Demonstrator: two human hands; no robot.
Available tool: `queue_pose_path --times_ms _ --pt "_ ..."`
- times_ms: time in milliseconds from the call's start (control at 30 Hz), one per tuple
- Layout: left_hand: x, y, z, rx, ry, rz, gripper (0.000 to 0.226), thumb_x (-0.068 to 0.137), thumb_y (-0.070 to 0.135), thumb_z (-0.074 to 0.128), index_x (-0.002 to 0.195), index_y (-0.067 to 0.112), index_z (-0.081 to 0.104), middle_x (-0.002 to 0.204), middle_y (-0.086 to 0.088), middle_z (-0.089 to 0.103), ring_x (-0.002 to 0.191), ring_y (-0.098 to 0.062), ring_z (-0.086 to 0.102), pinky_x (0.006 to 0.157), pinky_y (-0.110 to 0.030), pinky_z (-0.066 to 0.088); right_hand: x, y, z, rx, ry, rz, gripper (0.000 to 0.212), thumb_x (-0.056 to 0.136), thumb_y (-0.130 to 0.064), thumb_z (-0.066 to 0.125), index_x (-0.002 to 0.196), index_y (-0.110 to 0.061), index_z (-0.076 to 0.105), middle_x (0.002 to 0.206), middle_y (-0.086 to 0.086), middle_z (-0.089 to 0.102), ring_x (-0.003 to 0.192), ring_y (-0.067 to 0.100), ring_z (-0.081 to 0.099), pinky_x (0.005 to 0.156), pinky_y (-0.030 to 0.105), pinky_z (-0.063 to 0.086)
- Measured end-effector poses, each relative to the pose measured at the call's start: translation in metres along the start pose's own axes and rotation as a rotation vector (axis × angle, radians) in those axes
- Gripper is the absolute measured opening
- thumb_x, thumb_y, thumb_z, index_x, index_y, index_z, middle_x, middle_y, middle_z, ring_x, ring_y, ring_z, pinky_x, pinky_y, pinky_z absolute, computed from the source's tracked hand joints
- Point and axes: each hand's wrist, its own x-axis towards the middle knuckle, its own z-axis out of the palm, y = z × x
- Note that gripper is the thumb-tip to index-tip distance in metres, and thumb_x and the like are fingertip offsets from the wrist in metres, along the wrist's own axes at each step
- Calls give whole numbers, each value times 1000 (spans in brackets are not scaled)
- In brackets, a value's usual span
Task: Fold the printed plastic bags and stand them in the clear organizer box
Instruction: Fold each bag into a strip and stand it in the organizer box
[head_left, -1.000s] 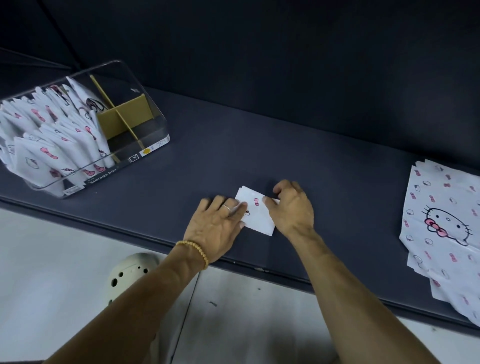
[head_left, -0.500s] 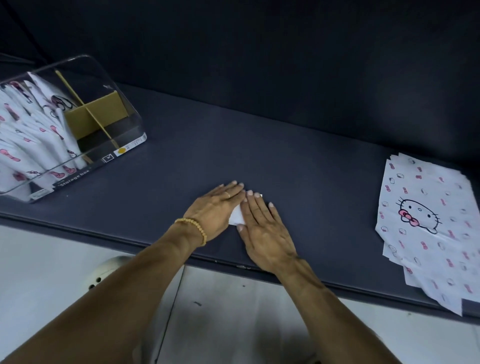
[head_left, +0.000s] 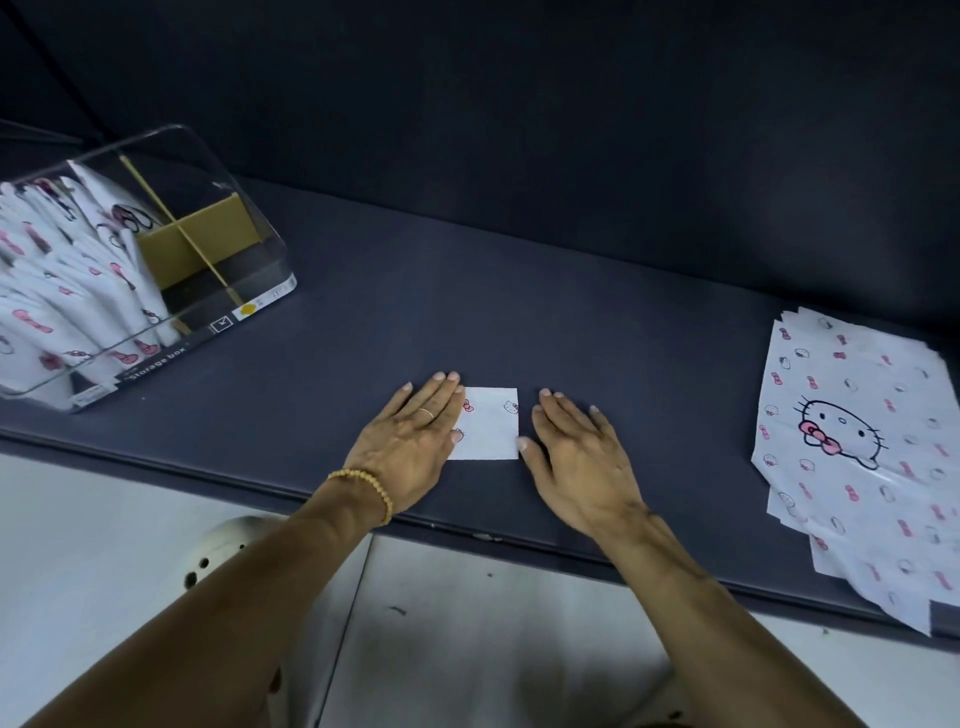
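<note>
One folded bag, a small white rectangle printed with a pink bow and a little cat face, lies flat on the dark bench near its front edge, between two hands. The left hand lies palm down with straight fingers covering the bag's left edge; its grip is flat and open, curled round nothing, and it wears one ring and one beaded bracelet at the wrist. The right hand also lies flat with fingers straight, just beside the bag's right edge, its thumb tip touching or nearly touching the lower right corner; its grip holds nothing. At the far left of the bench stands one clear organizer box with a "Storage box" label on its front wall. Inside it many folded bags stand leaning in rows, too crowded to count, beside one brown cardboard divider crossed by one thin yellow strip. At the right end of the bench lies one loose stack of unfolded bags, fanned so that several edges show; the top one bears a large cat face with a pink bow. Below the bench edge, a pale floor and one rounded white object with holes show.
</note>
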Motion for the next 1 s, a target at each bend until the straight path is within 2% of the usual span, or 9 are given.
queue_pose_path --times_ms 67,133,267,333,467,600,667,800,1000 --pt "-1 4 3 -3 5 -35 56 104 35 11 152 17 -10 160 6 -14 146 -8 -16 119 -30 -11 4 -17 -7 244 166 140 34 97 -28 50 126 -14 61 128 -1 65 123 24 53 100 37 42" --pt "-2 8 4 -25 42 -58 56 104 36 13 153 16 -8 161 4 -11 147 -10 -13 117 -29 -13 8 -34 -9 519 180 355 28 93 -24 57 120 -15 61 97 -6 73 100 22 63 85 35 50" --pt "-7 12 6 -50 93 -68 56 104 36 16 154 16 -2 161 5 -7 148 -10 -11 116 -28 -14 18 -48 -6 862 25 651 9 87 -23 63 81 -21 57 66 -11 60 66 13 57 62 25 48" --pt "-7 11 4 -74 121 -56 57 104 37 21 154 16 5 162 5 -1 149 -10 -5 117 -26 -11 22 -49 -6 913 0 615 32 86 -19 63 60 -19 45 50 -12 43 50 11 41 49 24 37" --pt "-2 4 -18 -493 163 -146 60 98 36 48 151 17 26 148 0 40 137 -16 33 114 -29 18 21 -45 -16 897 -13 432 24 90 -17 61 68 -17 52 60 -6 48 56 13 43 55 30 41" --pt "0 -11 -52 -1080 89 -286 25 93 32 61 110 13 63 95 4 64 86 -10 58 80 -24 47 23 -43 -33 1017 -9 248 14 92 -11 63 78 -10 63 65 -1 62 55 7 50 53 23 44" --pt "-6 -19 -63 -1275 67 -247 15 94 19 61 91 5 64 81 0 66 72 -10 58 69 -28 50 26 -46 -44 1224 40 245 14 92 -7 63 79 -10 66 66 0 63 55 8 53 53 21 47" --pt "-24 -30 -80 -1529 134 -222 18 94 9 59 82 19 67 80 1 70 73 -10 62 62 -21 49 36 -59 -64 1588 -32 254 12 94 -13 64 84 -9 69 73 7 65 57 11 54 53 22 47" --pt "-49 -57 -96 -1561 350 -455 8 92 9 63 88 14 68 79 0 72 70 -12 64 61 -23 51 60 -102 -80 1396 -167 152 11 93 -17 66 96 -10 73 85 11 75 61 12 63 57 21 51"
